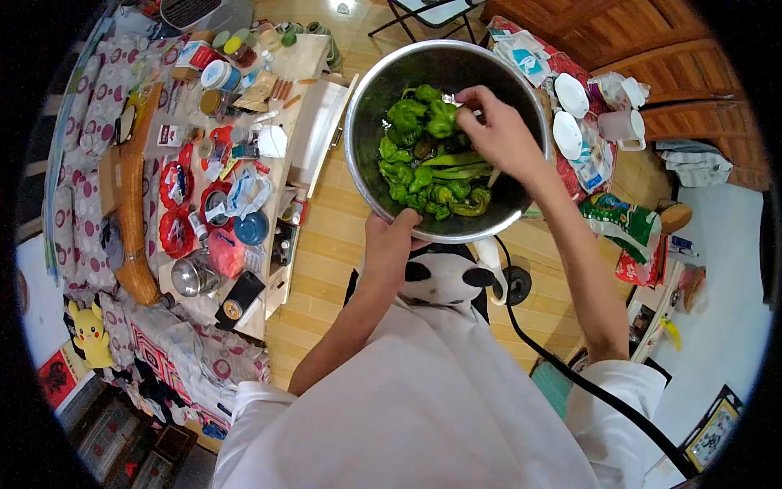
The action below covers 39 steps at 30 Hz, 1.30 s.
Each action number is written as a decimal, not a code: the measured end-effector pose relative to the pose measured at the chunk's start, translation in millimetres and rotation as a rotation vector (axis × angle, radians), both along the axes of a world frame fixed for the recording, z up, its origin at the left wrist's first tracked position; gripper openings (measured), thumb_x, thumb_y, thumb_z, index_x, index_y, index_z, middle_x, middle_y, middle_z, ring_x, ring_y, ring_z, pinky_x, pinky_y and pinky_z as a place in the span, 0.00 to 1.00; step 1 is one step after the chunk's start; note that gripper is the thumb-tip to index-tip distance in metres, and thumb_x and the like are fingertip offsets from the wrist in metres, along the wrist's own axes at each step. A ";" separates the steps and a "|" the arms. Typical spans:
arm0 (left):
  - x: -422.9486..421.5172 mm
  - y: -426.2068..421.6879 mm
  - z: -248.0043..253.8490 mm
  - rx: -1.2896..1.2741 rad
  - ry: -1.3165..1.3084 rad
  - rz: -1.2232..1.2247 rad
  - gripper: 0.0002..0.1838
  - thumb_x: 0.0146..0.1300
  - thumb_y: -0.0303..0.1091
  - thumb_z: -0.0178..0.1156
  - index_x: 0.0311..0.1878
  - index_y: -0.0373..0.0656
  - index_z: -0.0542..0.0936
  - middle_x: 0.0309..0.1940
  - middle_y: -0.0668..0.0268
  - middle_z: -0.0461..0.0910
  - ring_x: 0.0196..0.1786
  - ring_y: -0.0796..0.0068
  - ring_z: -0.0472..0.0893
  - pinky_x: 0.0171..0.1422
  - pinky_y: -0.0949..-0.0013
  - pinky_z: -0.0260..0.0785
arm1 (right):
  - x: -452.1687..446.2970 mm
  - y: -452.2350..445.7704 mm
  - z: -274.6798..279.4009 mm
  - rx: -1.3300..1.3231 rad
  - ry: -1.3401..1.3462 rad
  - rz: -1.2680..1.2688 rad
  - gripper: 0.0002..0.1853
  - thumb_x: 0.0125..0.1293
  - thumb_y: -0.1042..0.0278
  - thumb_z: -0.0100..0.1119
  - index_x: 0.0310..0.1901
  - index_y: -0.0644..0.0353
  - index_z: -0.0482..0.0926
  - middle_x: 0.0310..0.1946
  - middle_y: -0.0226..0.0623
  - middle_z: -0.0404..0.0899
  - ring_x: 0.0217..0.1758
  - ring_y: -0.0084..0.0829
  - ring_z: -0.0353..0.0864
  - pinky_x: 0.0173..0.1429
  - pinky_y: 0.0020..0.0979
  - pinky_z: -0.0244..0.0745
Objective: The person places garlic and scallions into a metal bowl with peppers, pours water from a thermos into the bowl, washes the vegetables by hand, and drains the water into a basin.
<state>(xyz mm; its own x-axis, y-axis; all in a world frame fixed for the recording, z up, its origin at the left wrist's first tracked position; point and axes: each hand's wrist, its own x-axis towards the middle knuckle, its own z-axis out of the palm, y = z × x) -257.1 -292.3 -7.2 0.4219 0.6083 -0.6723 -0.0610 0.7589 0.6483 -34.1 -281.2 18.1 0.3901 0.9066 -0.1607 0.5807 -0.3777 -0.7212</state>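
A large stainless steel bowl (362,175) is held in front of me, above a black-and-white panda-patterned item (440,277). Wrinkled green peppers (399,167) lie in its bottom, with some long pale-green pieces (456,167) at the right side. My left hand (391,244) is closed on the bowl's near rim, thumb on top and the other fingers mostly hidden below. Inside the bowl, my right hand (493,134) pinches a bright green pepper (442,119) between thumb and fingers, near the middle of the pile.
On the left, a cluttered table (281,175) bears jars, red trays, a blue lid (251,228) and a black box (240,299). At right, white bowls (568,136) and a mug (621,128) stand on a red-covered table. A black cable (562,371) runs past my right side.
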 end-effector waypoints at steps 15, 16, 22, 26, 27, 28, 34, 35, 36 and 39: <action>74.9 131.8 2.7 0.093 0.104 0.022 0.15 0.61 0.27 0.55 0.51 0.32 0.75 0.43 0.59 0.81 0.41 0.69 0.84 0.44 0.65 0.82 | 80.4 144.9 -18.4 0.032 -0.710 0.125 0.10 0.63 0.67 0.59 0.46 0.55 0.78 0.41 0.49 0.77 0.37 0.50 0.83 0.38 0.48 0.80; 79.5 140.8 3.9 0.095 0.106 0.025 0.15 0.61 0.27 0.55 0.51 0.32 0.75 0.43 0.59 0.81 0.41 0.69 0.84 0.44 0.65 0.82 | 84.3 154.6 -18.4 0.041 -0.703 0.195 0.11 0.62 0.66 0.61 0.46 0.54 0.78 0.42 0.49 0.77 0.37 0.48 0.83 0.38 0.47 0.80; 105.1 201.2 10.8 0.043 0.144 0.081 0.14 0.59 0.24 0.56 0.48 0.32 0.75 0.39 0.59 0.81 0.38 0.67 0.84 0.42 0.64 0.85 | 117.6 216.8 -25.6 0.059 -0.667 0.272 0.17 0.57 0.66 0.66 0.49 0.52 0.79 0.43 0.47 0.77 0.40 0.48 0.84 0.39 0.45 0.80; 121.3 258.6 5.7 0.002 0.104 0.068 0.16 0.59 0.24 0.55 0.51 0.32 0.74 0.41 0.59 0.81 0.39 0.69 0.84 0.38 0.67 0.83 | 137.2 268.7 -27.4 -0.006 -0.645 0.272 0.19 0.54 0.60 0.70 0.48 0.55 0.81 0.40 0.48 0.79 0.41 0.49 0.83 0.43 0.47 0.80; 123.1 272.9 5.7 -0.017 0.104 0.043 0.18 0.59 0.24 0.55 0.54 0.32 0.74 0.44 0.59 0.82 0.41 0.70 0.84 0.36 0.69 0.81 | 144.5 283.7 -23.8 -0.082 -0.532 0.344 0.19 0.55 0.56 0.69 0.46 0.57 0.82 0.38 0.50 0.81 0.41 0.50 0.84 0.45 0.47 0.80; 125.0 287.9 3.3 -0.022 0.102 0.033 0.18 0.59 0.24 0.55 0.54 0.32 0.74 0.44 0.59 0.82 0.41 0.70 0.84 0.36 0.69 0.81 | 150.9 300.3 -19.0 -0.153 -0.423 0.410 0.21 0.56 0.52 0.69 0.44 0.59 0.83 0.35 0.52 0.82 0.41 0.51 0.84 0.47 0.47 0.80; 155.2 358.4 -24.3 -0.013 0.116 -0.044 0.14 0.58 0.25 0.56 0.48 0.31 0.76 0.39 0.60 0.81 0.41 0.74 0.83 0.38 0.69 0.80 | 180.6 376.1 -16.6 -0.423 -0.195 0.214 0.28 0.67 0.41 0.55 0.47 0.63 0.82 0.34 0.56 0.84 0.41 0.52 0.85 0.48 0.48 0.79; 162.7 370.0 -20.8 -0.003 0.113 -0.081 0.12 0.59 0.25 0.56 0.45 0.29 0.76 0.39 0.59 0.81 0.42 0.71 0.84 0.41 0.68 0.82 | 184.3 382.0 -17.8 -0.389 -0.435 0.165 0.30 0.67 0.38 0.53 0.49 0.62 0.78 0.34 0.59 0.83 0.43 0.52 0.85 0.48 0.50 0.79; 170.1 383.1 -15.4 0.005 0.111 -0.077 0.12 0.59 0.25 0.56 0.45 0.29 0.76 0.39 0.59 0.81 0.42 0.71 0.84 0.41 0.68 0.82 | 182.6 389.7 -13.1 -0.393 -0.553 0.104 0.28 0.67 0.42 0.56 0.51 0.62 0.75 0.38 0.58 0.82 0.44 0.52 0.84 0.44 0.49 0.80; 191.3 416.4 -1.9 -0.094 -0.065 -0.064 0.15 0.60 0.26 0.56 0.48 0.28 0.75 0.43 0.57 0.81 0.44 0.67 0.84 0.49 0.63 0.82 | 193.4 411.8 -2.3 -0.221 -0.785 0.063 0.25 0.65 0.48 0.60 0.51 0.63 0.73 0.43 0.54 0.78 0.42 0.51 0.83 0.41 0.46 0.81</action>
